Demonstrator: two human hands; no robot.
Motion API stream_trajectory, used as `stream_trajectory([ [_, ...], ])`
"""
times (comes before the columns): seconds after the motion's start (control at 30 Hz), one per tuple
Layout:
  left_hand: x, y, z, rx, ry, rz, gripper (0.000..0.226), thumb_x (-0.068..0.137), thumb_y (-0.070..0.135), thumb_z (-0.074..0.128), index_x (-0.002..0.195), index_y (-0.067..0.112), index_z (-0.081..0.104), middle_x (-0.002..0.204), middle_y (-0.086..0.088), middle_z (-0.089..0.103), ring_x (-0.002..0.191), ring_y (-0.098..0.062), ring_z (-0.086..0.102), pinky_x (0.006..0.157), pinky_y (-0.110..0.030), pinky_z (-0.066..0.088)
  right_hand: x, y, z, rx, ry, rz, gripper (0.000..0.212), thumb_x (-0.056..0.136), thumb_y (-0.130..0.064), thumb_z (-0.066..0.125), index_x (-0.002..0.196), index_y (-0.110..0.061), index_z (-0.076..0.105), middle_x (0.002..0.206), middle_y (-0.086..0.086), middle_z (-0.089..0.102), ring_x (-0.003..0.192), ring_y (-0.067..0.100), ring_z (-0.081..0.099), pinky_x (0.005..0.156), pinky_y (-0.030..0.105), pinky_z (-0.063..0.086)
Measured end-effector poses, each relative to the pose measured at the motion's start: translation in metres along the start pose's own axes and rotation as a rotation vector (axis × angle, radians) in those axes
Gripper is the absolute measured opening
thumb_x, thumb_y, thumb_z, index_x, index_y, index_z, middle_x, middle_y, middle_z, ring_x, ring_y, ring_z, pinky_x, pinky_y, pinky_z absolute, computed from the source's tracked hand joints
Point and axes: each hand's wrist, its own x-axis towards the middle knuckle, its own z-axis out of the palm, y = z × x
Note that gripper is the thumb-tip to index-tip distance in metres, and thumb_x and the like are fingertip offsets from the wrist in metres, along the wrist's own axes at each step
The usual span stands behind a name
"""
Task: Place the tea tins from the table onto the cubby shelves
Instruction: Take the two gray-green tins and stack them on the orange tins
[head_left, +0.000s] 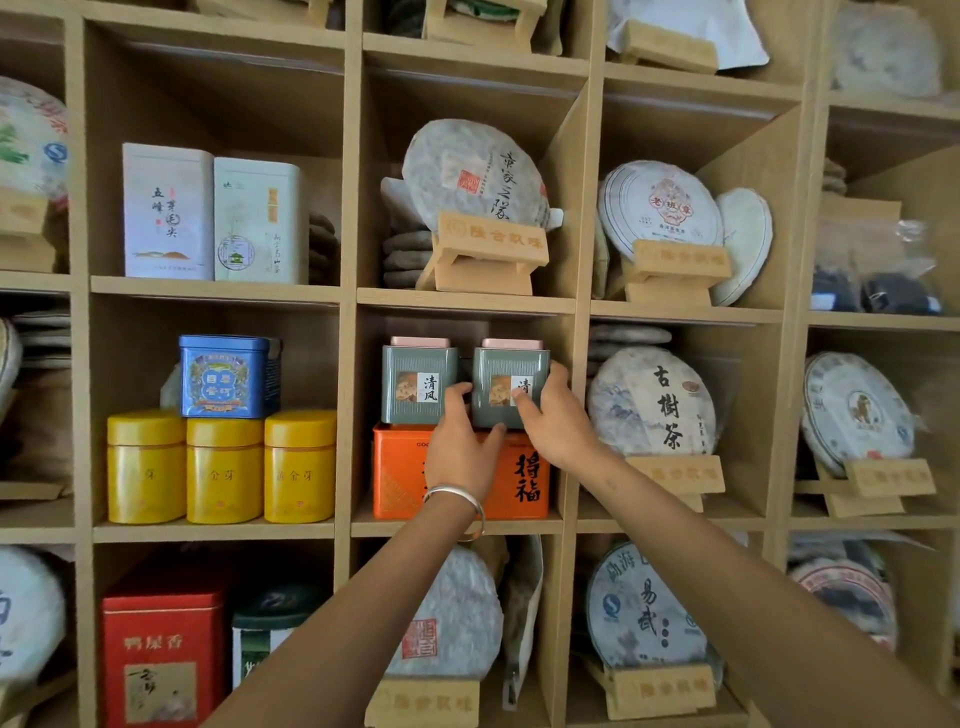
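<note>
Two grey-green tea tins with pink lids stand side by side on an orange tin (397, 467) in the middle cubby. Both my hands hold the right grey tin (506, 382): my left hand (462, 441), with a silver bangle on the wrist, grips its left side and lower edge, and my right hand (553, 415) wraps its right side and front. The left grey tin (418, 382) stands free just beside it. The table is out of view.
The wooden cubby shelf (465, 301) fills the view. To the left are three yellow round tins (223, 467) under a blue tin (228, 376), with two white tins (213, 215) above. Wrapped tea cakes on wooden stands (652, 410) fill the right cubbies. A red tin (161, 654) stands lower left.
</note>
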Motion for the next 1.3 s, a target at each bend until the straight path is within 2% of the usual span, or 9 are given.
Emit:
stream_trajectory([
  [0.13,0.0,-0.002,-0.001,0.02,-0.002,-0.012,0.054,0.084,0.022,0.067,0.129,0.025,0.038,0.114,-0.003,0.066,0.081,-0.024,0.066,0.073,-0.042,0.055,0.0,0.001,-0.003,-0.209,0.086,-0.055,0.043,0.094,-0.034,0.055,0.126,-0.007,0.046,0.114,0.014,0.065,0.099,0.029,0.064,0.072,0.032,0.051],
  [0.27,0.001,-0.002,-0.001,0.057,0.006,-0.026,0.053,0.085,0.026,0.067,0.129,0.026,0.039,0.116,-0.004,0.066,0.087,-0.025,0.067,0.075,-0.044,0.056,-0.002,-0.001,-0.004,-0.22,0.125,-0.047,0.04,0.092,-0.036,0.058,0.117,-0.006,0.049,0.11,0.013,0.066,0.094,0.028,0.065,0.068,0.033,0.054],
  [0.47,0.002,-0.009,-0.003,0.129,0.006,-0.048,0.048,0.088,0.031,0.065,0.131,0.022,0.047,0.121,-0.004,0.065,0.105,-0.024,0.063,0.081,-0.033,0.052,-0.002,0.002,-0.005,-0.186,0.093,-0.042,0.042,0.091,-0.03,0.062,0.121,-0.005,0.046,0.113,0.014,0.065,0.096,0.027,0.064,0.06,0.019,0.044],
  [0.53,0.003,-0.013,-0.004,0.14,-0.008,-0.065,0.043,0.09,0.028,0.062,0.131,0.019,0.049,0.123,-0.004,0.064,0.109,-0.022,0.062,0.081,-0.032,0.049,-0.002,0.005,-0.005,-0.185,0.057,-0.022,0.041,0.088,-0.026,0.064,0.119,-0.007,0.046,0.112,0.012,0.064,0.088,0.02,0.061,0.05,0.009,0.031],
  [0.6,0.003,-0.015,-0.005,0.16,-0.01,-0.068,0.039,0.091,0.027,0.06,0.129,0.019,0.05,0.121,-0.003,0.065,0.108,-0.022,0.062,0.081,-0.032,0.049,-0.003,0.008,-0.003,-0.208,0.021,-0.001,0.038,0.089,-0.026,0.064,0.117,-0.007,0.046,0.11,0.01,0.064,0.079,0.014,0.053,0.046,0.008,0.025],
  [0.77,0.006,-0.013,-0.003,0.182,-0.017,-0.044,0.045,0.088,0.036,0.063,0.127,0.016,0.053,0.117,-0.003,0.066,0.104,-0.022,0.063,0.074,-0.028,0.047,0.0,0.008,0.001,-0.235,0.011,0.013,0.036,0.091,-0.027,0.061,0.117,-0.005,0.047,0.112,0.012,0.062,0.094,0.025,0.061,0.047,0.01,0.023],
  [0.93,0.009,-0.01,0.0,0.249,-0.013,-0.071,0.037,0.091,0.033,0.058,0.124,0.017,0.053,0.114,-0.005,0.067,0.102,-0.024,0.064,0.074,-0.032,0.05,0.001,0.009,0.004,-0.224,0.001,0.016,0.033,0.093,-0.024,0.059,0.116,-0.004,0.046,0.112,0.014,0.062,0.096,0.025,0.062,0.051,0.015,0.031],
  [1.03,0.01,-0.006,0.002,0.266,-0.021,-0.079,0.033,0.092,0.03,0.057,0.12,0.015,0.054,0.111,-0.008,0.067,0.099,-0.027,0.065,0.073,-0.034,0.051,0.0,0.008,0.005,-0.221,0.003,0.014,0.035,0.093,-0.022,0.058,0.119,-0.003,0.044,0.114,0.016,0.062,0.098,0.028,0.062,0.061,0.023,0.039],
  [1.3,0.016,-0.003,0.003,0.298,-0.043,-0.092,0.028,0.093,0.027,0.053,0.117,0.011,0.055,0.109,-0.011,0.068,0.096,-0.03,0.065,0.07,-0.034,0.049,-0.001,0.005,0.005,-0.231,-0.005,0.021,0.034,0.094,-0.022,0.057,0.118,-0.002,0.044,0.114,0.018,0.062,0.1,0.031,0.062,0.067,0.029,0.043],
])
